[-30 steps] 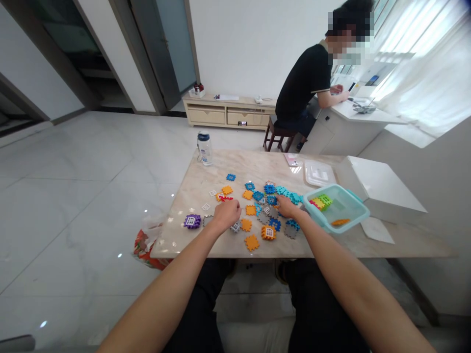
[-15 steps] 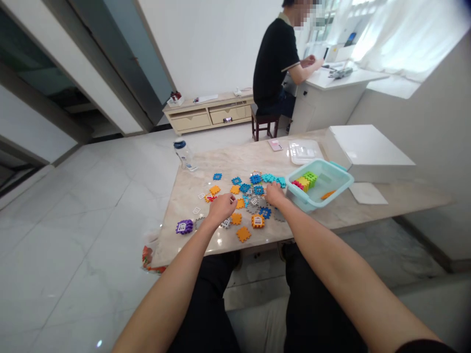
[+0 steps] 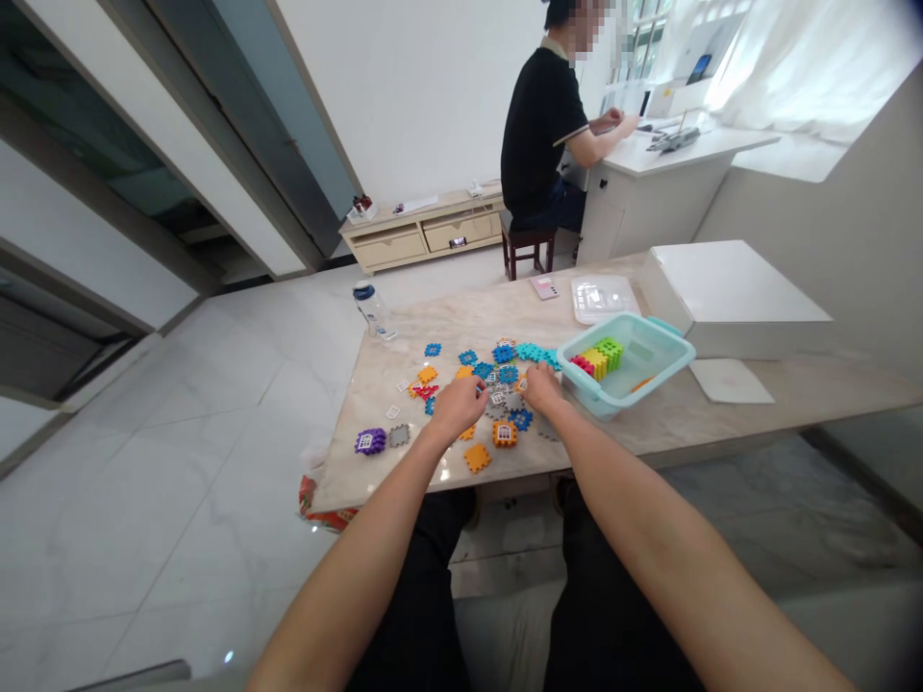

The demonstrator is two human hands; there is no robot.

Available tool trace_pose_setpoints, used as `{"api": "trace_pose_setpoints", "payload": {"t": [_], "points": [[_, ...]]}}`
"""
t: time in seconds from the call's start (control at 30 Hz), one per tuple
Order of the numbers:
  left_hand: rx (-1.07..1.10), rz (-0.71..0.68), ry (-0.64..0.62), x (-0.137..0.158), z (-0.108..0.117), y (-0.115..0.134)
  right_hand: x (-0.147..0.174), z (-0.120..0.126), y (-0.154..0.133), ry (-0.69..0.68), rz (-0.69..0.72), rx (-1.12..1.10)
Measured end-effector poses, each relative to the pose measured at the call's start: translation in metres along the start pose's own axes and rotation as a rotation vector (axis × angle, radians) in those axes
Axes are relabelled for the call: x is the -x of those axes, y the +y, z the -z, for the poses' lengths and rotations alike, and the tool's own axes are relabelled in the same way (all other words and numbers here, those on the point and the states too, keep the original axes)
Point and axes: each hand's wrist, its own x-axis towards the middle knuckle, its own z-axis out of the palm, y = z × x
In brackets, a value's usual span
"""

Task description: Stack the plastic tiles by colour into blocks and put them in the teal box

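Observation:
My left hand (image 3: 460, 408) is low over the middle of the scattered interlocking plastic tiles, its fingers pinched together beside a light blue piece. Whatever those fingertips hold is too small to make out. Closed at the edge of an orange tile (image 3: 523, 383) is my right hand (image 3: 543, 388), just left of the tub. Around both hands lie blue tiles (image 3: 509, 375), grey tiles (image 3: 513, 400) and a flat orange tile (image 3: 477, 457). An orange block with a white window piece (image 3: 505, 433) sits nearer me. A purple stack (image 3: 370, 441) rests on the left.
A light teal tub (image 3: 653, 380) holds a row of green, yellow and red tiles (image 3: 598, 358). Behind it are a clear lid (image 3: 604, 298) and a white box (image 3: 735, 288). A water bottle (image 3: 375, 310) stands at the far left corner. Another person (image 3: 540, 135) sits beyond the table.
My left hand has moved right, closer to my right hand, uncovering a grey tile on the left. My right hand stays by the tub. The whole view has shifted slightly.

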Motion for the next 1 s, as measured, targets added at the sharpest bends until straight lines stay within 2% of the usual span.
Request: {"api": "trace_pose_setpoints", "payload": {"t": [0.2,0.37,0.47,0.6,0.7,0.8,0.9,1.0], "points": [[0.062,-0.008,0.018,-0.012,0.003,-0.004,-0.003,0.008,-0.009,-0.006,-0.081,-0.122],[0.176,-0.004,0.043,-0.014,0.002,-0.013,0.005,0.024,-0.022,0.060,-0.080,-0.258],[0.308,-0.024,0.050,-0.012,0.000,-0.015,0.016,0.037,-0.035,0.058,0.001,-0.386],[0.524,-0.077,0.043,-0.008,0.003,-0.013,0.040,0.054,-0.043,-0.026,0.161,-0.551],[0.674,-0.143,-0.029,-0.001,0.007,-0.009,0.061,0.063,-0.037,-0.054,0.245,-0.718],[0.827,-0.196,-0.103,0.006,0.008,-0.005,0.076,0.069,-0.023,-0.020,0.255,-0.831],[0.968,-0.210,-0.168,0.012,0.005,-0.002,0.083,0.072,-0.012,0.007,0.244,-0.779],[0.982,-0.205,-0.190,0.014,0.001,-0.001,0.084,0.072,-0.006,-0.001,0.267,-0.718]]}}
